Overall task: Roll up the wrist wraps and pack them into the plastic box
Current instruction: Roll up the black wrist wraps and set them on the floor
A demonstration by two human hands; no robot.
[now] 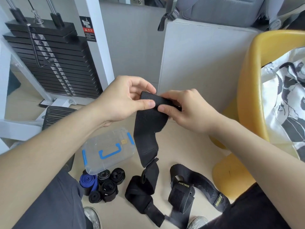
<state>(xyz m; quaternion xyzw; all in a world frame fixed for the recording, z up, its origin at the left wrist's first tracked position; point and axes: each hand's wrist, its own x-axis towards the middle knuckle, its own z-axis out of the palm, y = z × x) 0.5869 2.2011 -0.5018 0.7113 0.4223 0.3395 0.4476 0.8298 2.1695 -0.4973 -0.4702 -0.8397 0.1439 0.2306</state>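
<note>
I hold a long black wrist wrap point(146, 129) by its top end, and it hangs down toward the floor. My left hand point(122, 98) pinches the end from the left. My right hand point(186, 109) grips it from the right, with both thumbs on the folded edge. Below stands the clear plastic box point(107, 149), its lid shut, with blue latches and a blue handle. In front of the box lie several rolled wraps point(107, 185), one of them blue point(89, 180). Two loose black wraps lie on the floor, one plain point(140, 192) and one with yellow lettering point(189, 190).
A black weight stack point(49, 60) in a white frame stands at the left. A white block point(198, 63) rises behind my hands. A yellow chair point(250, 96) with a patterned cloth point(287, 100) is on the right. My shoes point(92, 217) are at the bottom edge.
</note>
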